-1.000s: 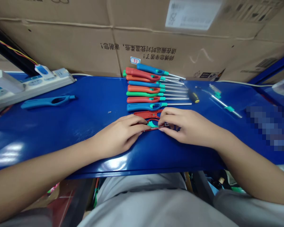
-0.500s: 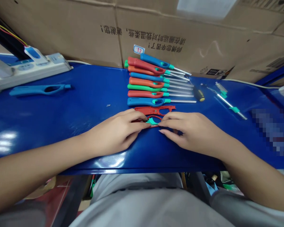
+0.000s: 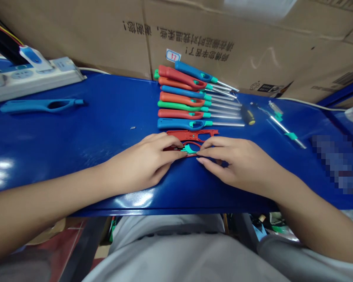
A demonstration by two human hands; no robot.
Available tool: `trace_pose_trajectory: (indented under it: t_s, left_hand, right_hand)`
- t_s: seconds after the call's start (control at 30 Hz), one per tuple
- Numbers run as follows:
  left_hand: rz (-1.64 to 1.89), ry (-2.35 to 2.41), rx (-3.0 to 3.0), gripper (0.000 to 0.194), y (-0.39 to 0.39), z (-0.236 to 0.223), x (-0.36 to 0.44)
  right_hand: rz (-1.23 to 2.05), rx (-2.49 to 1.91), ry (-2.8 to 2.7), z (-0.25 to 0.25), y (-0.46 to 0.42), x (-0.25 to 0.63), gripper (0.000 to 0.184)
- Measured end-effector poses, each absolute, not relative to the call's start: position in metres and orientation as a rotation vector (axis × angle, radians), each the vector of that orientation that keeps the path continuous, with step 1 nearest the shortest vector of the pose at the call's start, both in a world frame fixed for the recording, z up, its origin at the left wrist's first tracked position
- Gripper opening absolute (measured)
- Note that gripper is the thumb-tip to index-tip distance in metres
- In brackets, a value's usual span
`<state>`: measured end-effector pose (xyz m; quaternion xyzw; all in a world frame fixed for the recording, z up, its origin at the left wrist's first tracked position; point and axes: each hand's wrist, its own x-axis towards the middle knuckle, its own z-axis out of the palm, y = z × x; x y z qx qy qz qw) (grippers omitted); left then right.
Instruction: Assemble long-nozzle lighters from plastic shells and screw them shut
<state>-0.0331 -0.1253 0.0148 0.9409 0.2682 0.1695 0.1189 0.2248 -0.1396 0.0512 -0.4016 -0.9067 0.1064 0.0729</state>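
My left hand [image 3: 151, 158] is closed on the left part of a red lighter shell half [image 3: 192, 142], low over the blue table. A teal trigger [image 3: 190, 149] sits inside its finger loop, with a thin wire along the lower edge. My right hand [image 3: 238, 160] has its fingertips closed on the shell's right end, thumb just below. My fingers cover much of the shell and whatever lies under them. Right behind it lies a second red shell half [image 3: 182, 135], its inner side up. The left fingers are close to that one.
Several finished stick lighters [image 3: 182, 124] lie stacked behind, beside a screwdriver [image 3: 248, 116]. A metal lighter tube [image 3: 282, 127] rests at right, a blue shell half [image 3: 41, 105] at left. Tiny pins [image 3: 133, 127] lie nearby. A power strip [image 3: 59, 72] and cardboard [image 3: 91, 39] border the table.
My head view has shifted slightly, so the background sits a little differently. Both hands keep nearly the same hold on the red shell half, and the trigger stays in its loop.
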Motion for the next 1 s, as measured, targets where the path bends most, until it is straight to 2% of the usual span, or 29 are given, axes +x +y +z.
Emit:
trace_pose_trajectory:
  t_s: [1.0]
  left_hand:
    - [0.506, 0.743, 2.777, 0.038, -0.1244, 0.0163, -0.0315]
  right_hand:
    - [0.480, -1.161, -2.683, 0.0506, -0.1384, 0.2219, 0.024]
